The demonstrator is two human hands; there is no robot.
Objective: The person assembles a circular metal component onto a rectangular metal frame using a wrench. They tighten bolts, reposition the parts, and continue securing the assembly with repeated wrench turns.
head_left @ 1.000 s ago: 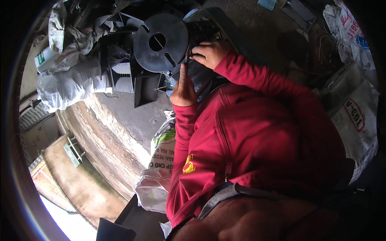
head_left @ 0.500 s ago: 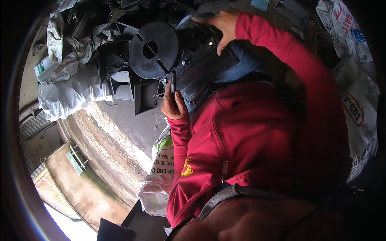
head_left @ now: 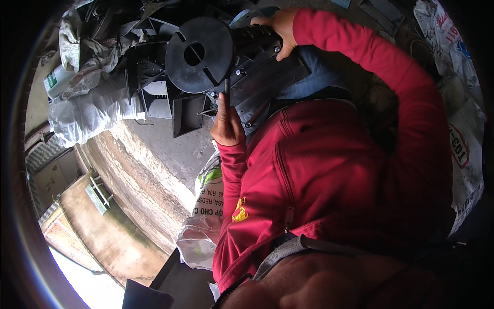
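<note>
The left hand (head_left: pixel 226 127) grips one rod (head_left: pixel 227 91) just beside one disc (head_left: pixel 182 64) with two slots; the right (head_left: pixel 282 27), fingers spread wide, touches one black frame (head_left: pixel 268 78) over jeans (head_left: pixel 320 73).

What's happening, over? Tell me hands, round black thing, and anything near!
Left hand: holding dark rod. Right hand: at black metal frame end. Slotted black disc: edge by rod tip. Open black box: close by left hand.

clear plastic bundle (head_left: pixel 85 118), left | pale container (head_left: pixel 58 81) near it | white sack (head_left: pixel 469 177), right
</note>
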